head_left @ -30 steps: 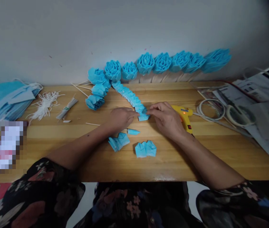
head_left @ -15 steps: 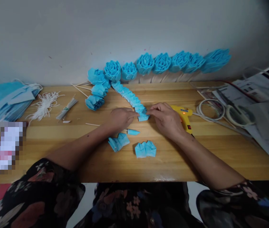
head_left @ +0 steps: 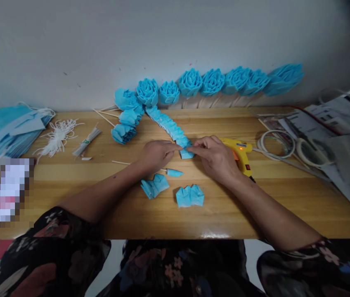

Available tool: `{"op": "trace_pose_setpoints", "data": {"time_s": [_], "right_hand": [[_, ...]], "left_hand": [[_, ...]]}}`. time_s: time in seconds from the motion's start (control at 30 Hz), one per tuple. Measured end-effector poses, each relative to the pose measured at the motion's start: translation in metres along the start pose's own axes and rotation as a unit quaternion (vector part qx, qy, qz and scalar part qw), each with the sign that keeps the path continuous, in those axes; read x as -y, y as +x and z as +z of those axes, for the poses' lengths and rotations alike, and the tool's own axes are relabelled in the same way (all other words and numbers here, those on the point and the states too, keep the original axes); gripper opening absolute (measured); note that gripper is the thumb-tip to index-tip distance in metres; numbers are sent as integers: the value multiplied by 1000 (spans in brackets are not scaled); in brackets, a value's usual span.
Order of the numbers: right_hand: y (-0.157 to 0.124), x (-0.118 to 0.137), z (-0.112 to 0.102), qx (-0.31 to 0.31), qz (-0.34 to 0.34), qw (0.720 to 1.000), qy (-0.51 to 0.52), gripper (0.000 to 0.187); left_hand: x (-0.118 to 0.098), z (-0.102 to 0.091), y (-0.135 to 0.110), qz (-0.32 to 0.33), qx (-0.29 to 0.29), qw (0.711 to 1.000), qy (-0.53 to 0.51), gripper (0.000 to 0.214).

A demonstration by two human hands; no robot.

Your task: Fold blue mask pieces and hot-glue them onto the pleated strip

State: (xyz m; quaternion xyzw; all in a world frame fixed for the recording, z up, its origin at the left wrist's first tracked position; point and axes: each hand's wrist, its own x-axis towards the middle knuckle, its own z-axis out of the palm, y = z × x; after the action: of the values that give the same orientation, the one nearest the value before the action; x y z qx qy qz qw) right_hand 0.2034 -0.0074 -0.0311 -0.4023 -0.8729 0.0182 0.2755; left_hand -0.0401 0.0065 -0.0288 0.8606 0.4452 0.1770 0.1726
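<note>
A long row of folded blue petal pieces [head_left: 168, 125] runs diagonally across the table, its near end between my hands. My left hand [head_left: 159, 154] is closed, thumb and index fingertip at the left edge of the end petal piece [head_left: 187, 154]. From the other side my right hand [head_left: 216, 156] pinches that same piece at its right edge. Just below my left hand lies a thin stick [head_left: 121, 162] with a small rolled blue tip [head_left: 174, 173]. Two loose folded blue pieces, one wide [head_left: 155, 186] and one scalloped [head_left: 190, 195], rest nearer the table's front edge.
Behind my right hand lies a yellow glue gun [head_left: 242, 154] with a lit orange lamp. Blue flowers [head_left: 190, 81] line the wall. Blue masks [head_left: 10, 130], white cords [head_left: 59, 136] and a tied bundle [head_left: 87, 141] sit left; scissors [head_left: 314, 153], tape roll [head_left: 276, 143] and papers lie right.
My right fingertips have moved slightly left onto the end petal piece. My left hand has stayed almost still, and the view has shifted a little.
</note>
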Motion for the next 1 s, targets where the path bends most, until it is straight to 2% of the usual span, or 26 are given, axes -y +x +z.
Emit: {"op": "trace_pose_setpoints", "data": {"time_s": [0.2, 0.43, 0.57, 0.8, 1.0], "right_hand": [[-2, 4, 5, 36, 11, 999, -33, 42], [-1, -4, 4, 19, 20, 1000, 4, 44], [-2, -9, 0, -17, 32, 999, 23, 45], [-2, -7, 3, 30, 12, 998, -49, 40], [-2, -10, 0, -2, 10, 1000, -15, 41]], "left_hand": [[-4, -4, 1, 9, 42, 997, 58, 40], [-12, -11, 3, -19, 103, 990, 94, 41], [-10, -10, 3, -6, 93, 992, 88, 40], [-4, -5, 2, 18, 69, 994, 88, 41], [-1, -5, 1, 26, 63, 994, 80, 41]]}}
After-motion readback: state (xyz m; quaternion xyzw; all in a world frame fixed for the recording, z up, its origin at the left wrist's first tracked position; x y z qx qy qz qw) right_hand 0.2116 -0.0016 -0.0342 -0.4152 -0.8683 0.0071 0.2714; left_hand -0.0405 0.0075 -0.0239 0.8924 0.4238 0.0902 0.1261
